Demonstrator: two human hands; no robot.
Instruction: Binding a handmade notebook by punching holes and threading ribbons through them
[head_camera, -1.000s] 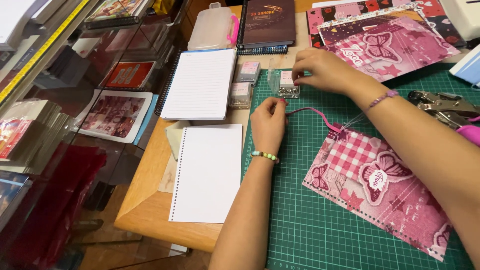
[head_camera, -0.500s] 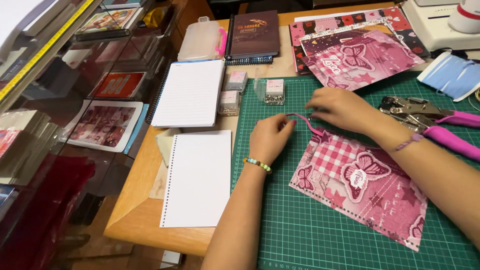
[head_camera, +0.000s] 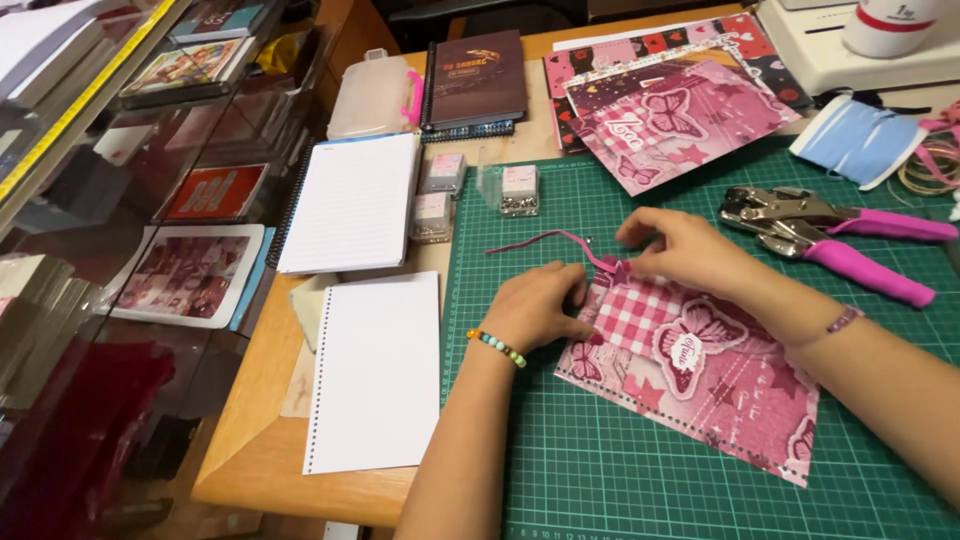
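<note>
Right hand (head_camera: 685, 250) fingertips hidden, pinching pink ribbon (head_camera: 545, 240) at pink patterned cover (head_camera: 690, 365) corner, left hand (head_camera: 540, 310) curled, pressing cover edge, green cutting mat (head_camera: 600, 470) underneath.

- Bench (head_camera: 300, 440): light wooden top, angled front corner, warm even light with soft shadows.
- Cutting mat (head_camera: 640, 480): dark green with a printed grid — it covers the right part of the bench.
- Glass shelving (head_camera: 110, 250): stands left of the bench — transparent tiers holding printed cards and booklets.
- Floor: dim below the bench edge, detail not discernible.
</note>
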